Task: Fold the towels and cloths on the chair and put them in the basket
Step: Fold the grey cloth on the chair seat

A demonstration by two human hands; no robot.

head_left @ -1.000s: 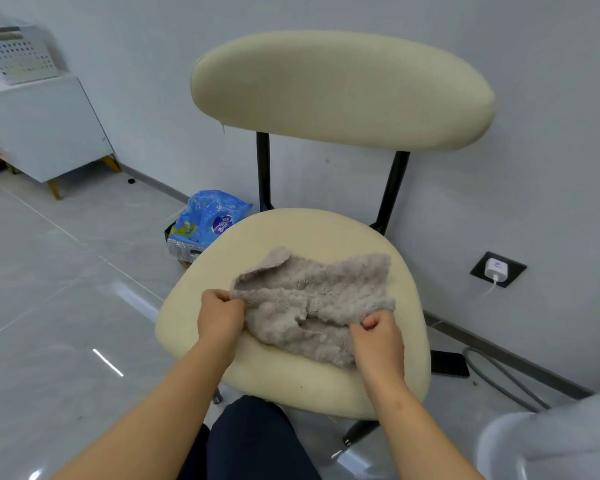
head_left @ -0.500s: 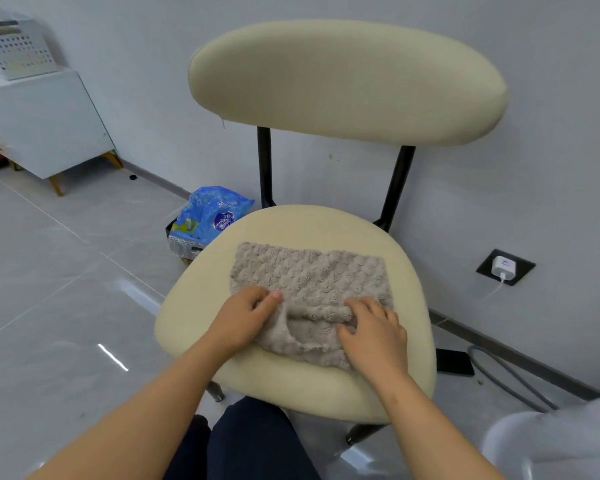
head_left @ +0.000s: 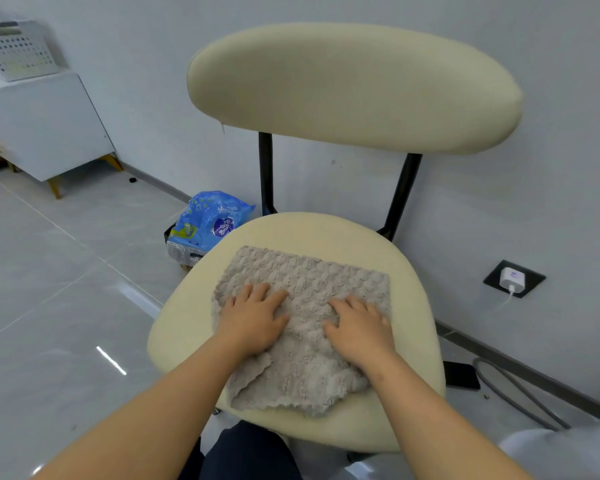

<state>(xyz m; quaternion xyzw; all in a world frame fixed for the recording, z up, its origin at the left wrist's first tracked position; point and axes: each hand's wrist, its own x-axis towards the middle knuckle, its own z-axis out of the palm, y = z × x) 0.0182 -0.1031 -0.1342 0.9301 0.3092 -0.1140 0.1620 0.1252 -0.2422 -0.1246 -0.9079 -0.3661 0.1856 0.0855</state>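
Note:
A grey-beige fluffy cloth lies spread on the cream seat of the chair. Its near edge is wrinkled and one near-left corner is doubled over. My left hand lies flat on the cloth's left half, fingers straight and spread. On the right half my right hand presses down the same way. A white perforated basket stands on a white cabinet at the far left.
A blue plastic package sits on the floor left of the chair. A white cabinet stands against the wall. A charger in a wall socket, a cable and a dark phone lie to the right. Something white fills the bottom right corner.
Both hands gripped the crumpled cloth by its near edge a second ago. They have let go, spread the cloth flat, and now rest open on top of it.

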